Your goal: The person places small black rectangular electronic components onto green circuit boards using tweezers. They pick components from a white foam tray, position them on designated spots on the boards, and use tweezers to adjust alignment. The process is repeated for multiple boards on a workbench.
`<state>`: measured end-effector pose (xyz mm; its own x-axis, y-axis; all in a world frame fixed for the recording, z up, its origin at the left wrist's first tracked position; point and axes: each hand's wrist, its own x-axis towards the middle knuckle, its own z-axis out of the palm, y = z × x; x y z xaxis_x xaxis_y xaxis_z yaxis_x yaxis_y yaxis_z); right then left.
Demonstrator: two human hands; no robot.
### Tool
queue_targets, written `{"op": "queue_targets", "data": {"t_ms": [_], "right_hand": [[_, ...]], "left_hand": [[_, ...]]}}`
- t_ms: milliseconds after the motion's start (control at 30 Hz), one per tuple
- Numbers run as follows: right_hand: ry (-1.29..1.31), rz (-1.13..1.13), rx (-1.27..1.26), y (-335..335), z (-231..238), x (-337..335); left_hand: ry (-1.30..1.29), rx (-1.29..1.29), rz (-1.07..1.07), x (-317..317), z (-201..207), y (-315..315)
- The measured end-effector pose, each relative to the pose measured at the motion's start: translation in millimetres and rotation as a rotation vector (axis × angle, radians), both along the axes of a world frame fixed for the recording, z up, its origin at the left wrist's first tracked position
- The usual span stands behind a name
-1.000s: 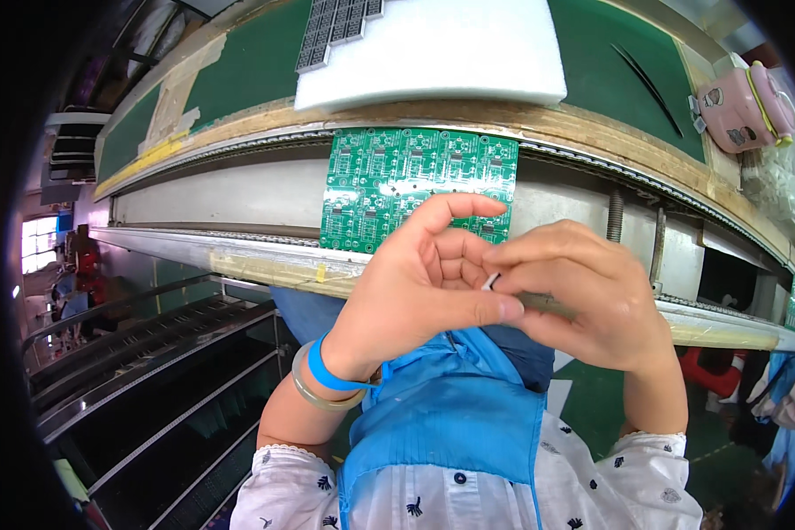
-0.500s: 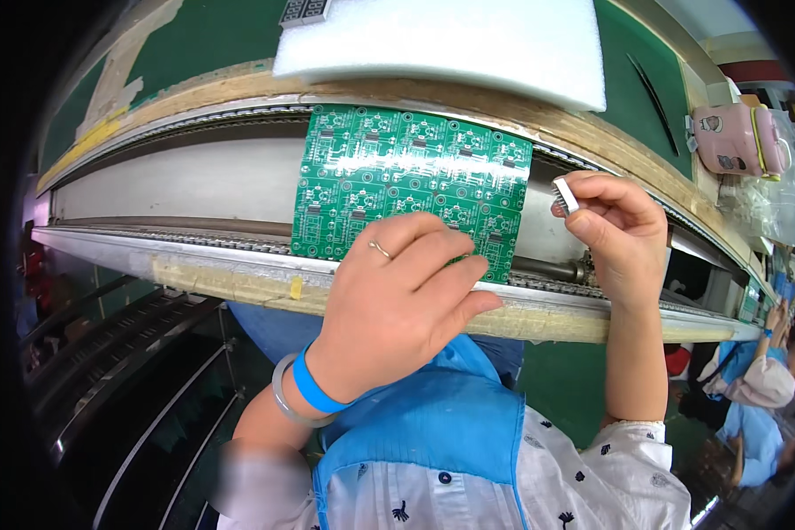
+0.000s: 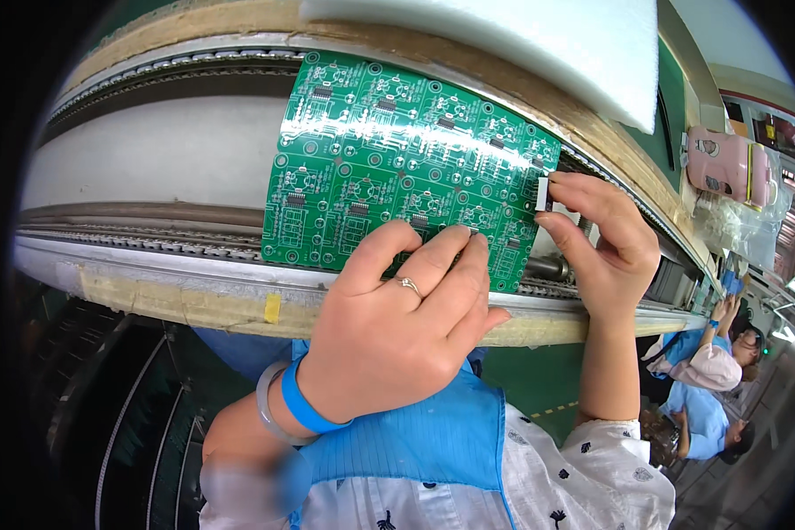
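Observation:
A green panel of printed circuit boards [image 3: 362, 181] lies across the two rails of a conveyor, with small black chips on its repeated sections. My left hand [image 3: 402, 322] rests over its near edge, fingers stretched out and fingertips on the panel; it grips nothing that I can see. Between thumb and fingers of my right hand [image 3: 614, 243] is a small seven-segment display [image 3: 542, 193], held on edge with its white side showing. It is at the panel's right edge; whether it touches the board I cannot tell.
White foam [image 3: 539, 44] sits beyond the far wooden rail [image 3: 230, 22]. At the right are a pink case [image 3: 724, 163] and a clear plastic bag [image 3: 733, 225]. Yellow tape [image 3: 272, 308] marks the near rail. Farther right, people in blue [image 3: 702, 428] sit along the line.
My right hand has brought the display left, to the panel's right edge, and turned it more upright. My left hand stays at the near edge. The whole view has shifted.

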<state>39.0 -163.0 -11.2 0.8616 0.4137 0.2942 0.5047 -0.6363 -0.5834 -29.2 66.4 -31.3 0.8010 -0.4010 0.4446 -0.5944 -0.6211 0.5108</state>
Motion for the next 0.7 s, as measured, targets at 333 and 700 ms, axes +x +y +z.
{"op": "queue_targets", "data": {"t_ms": [333,700], "right_hand": [[-0.075,-0.056,-0.086,8.5,-1.2,0.2],[-0.116,-0.055,-0.154,11.5,0.1,0.5]], "left_hand": [[0.018,-0.007,-0.001,-0.4,-0.6,1.6],[0.016,-0.004,0.014,-1.2,-1.3,1.5]]}}
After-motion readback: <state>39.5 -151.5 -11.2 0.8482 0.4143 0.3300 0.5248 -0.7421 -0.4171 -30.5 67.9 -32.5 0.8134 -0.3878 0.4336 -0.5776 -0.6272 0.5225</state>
